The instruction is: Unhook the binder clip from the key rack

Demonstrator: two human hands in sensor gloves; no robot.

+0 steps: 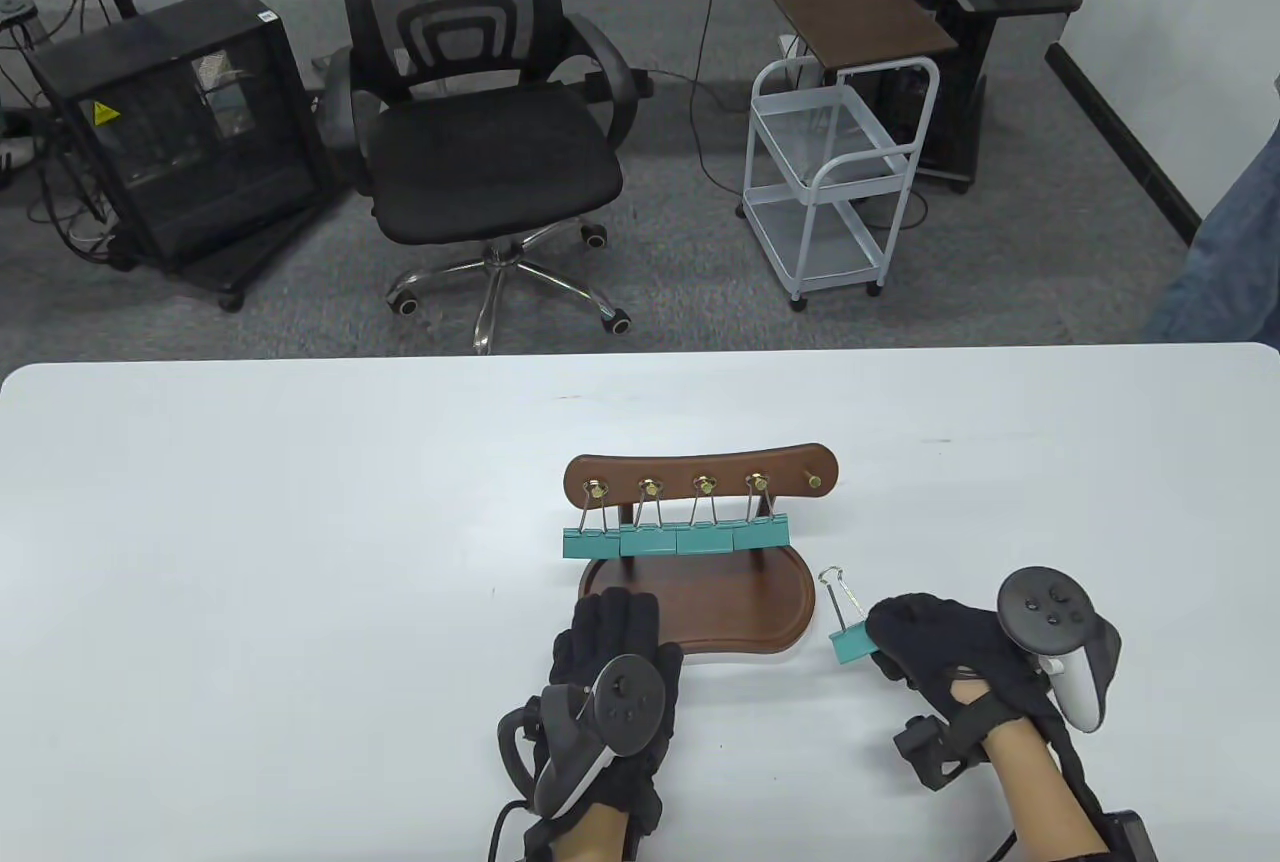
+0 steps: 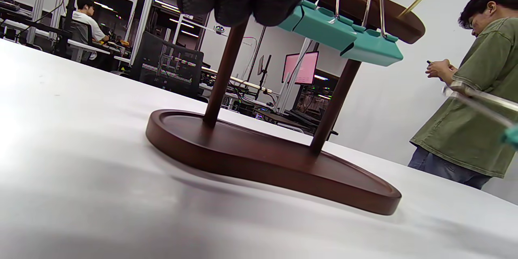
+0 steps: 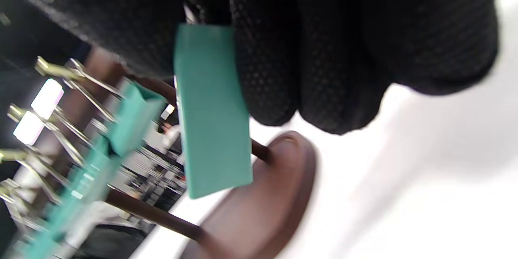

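A brown wooden key rack (image 1: 700,472) stands on an oval wooden base (image 1: 740,612) in the table's middle. Several teal binder clips (image 1: 676,540) hang in a row from its brass pegs; the rightmost peg (image 1: 813,479) is bare. My right hand (image 1: 915,637) pinches one teal binder clip (image 1: 852,644) to the right of the base, off the rack, its wire handles pointing up. The clip shows close up between my fingers in the right wrist view (image 3: 210,109). My left hand (image 1: 615,647) rests with its fingers on the base's near left edge. The hanging clips show in the left wrist view (image 2: 344,34).
The white table (image 1: 250,552) runs wide to both sides. Beyond its far edge stand an office chair (image 1: 480,132), a white trolley (image 1: 835,172) and a black cabinet (image 1: 180,122). A person in a green shirt (image 2: 473,101) stands at the right.
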